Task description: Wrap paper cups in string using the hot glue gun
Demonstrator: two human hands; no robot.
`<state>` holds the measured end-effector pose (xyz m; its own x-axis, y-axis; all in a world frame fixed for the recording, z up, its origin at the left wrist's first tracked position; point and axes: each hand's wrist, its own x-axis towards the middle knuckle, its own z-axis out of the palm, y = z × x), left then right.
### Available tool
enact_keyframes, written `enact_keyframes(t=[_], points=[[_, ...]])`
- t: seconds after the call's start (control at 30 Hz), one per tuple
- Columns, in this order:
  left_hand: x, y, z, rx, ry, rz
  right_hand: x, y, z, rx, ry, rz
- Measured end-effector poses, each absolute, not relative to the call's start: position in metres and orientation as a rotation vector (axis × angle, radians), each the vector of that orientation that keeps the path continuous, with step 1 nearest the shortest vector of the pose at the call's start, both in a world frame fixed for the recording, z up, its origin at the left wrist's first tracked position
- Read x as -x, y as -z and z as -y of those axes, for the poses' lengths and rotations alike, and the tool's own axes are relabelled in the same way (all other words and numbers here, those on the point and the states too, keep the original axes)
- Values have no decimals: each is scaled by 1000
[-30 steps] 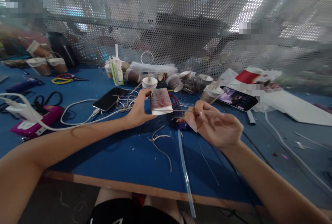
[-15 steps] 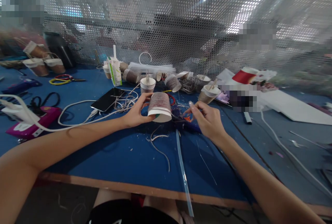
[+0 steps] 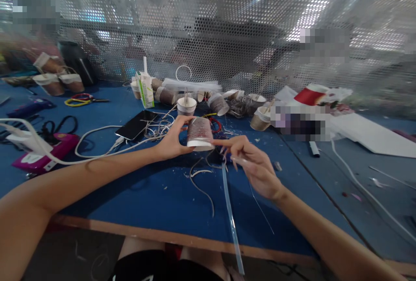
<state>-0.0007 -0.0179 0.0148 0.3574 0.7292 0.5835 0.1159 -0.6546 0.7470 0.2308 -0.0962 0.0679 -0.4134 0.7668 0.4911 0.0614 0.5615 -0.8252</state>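
Above the table (image 3: 136, 198), the left hand (image 3: 172, 140) grips a cord-wrapped cup (image 3: 200, 130). The half-open right hand (image 3: 256, 166) has just touched it, forefinger (image 3: 224, 142) perhaps pressing.

A small craft workshop, by the look of it, with handwork spread over a shared bench.

The blue table (image 3: 169, 203) has a plain wooden edge (image 3: 146, 232) and is littered with cord scraps (image 3: 203, 187) and a cord tangle (image 3: 159, 128). A cord-wound cup (image 3: 200, 130) sits in the left hand (image 3: 173, 141), and similar brown cups (image 3: 165, 96) stand or lie about, several of them alike, as in batch making. Scissors (image 3: 78, 100), a clear strip (image 3: 232, 220) and a pink power strip (image 3: 37, 161) with a white plug (image 3: 24, 137) add to the working clutter. Behind rises a perforated metal screen (image 3: 182, 16), more industrial than homely; a phone (image 3: 135, 125) and a drink carton (image 3: 145, 90) lend a casual note.
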Motion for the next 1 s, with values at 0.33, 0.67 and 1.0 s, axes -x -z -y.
enact_keyframes(t=[0.33,0.67,1.0], points=[[0,-16,20,-2154,-1392,-715,-226,-66,96,848,-1090,1788],[0,-18,19,-2213,-1423,-737,-228,-62,93,800,-862,1932],[1,-17,20,-2302,-1427,-775,-226,-67,94,812,-781,2084]])
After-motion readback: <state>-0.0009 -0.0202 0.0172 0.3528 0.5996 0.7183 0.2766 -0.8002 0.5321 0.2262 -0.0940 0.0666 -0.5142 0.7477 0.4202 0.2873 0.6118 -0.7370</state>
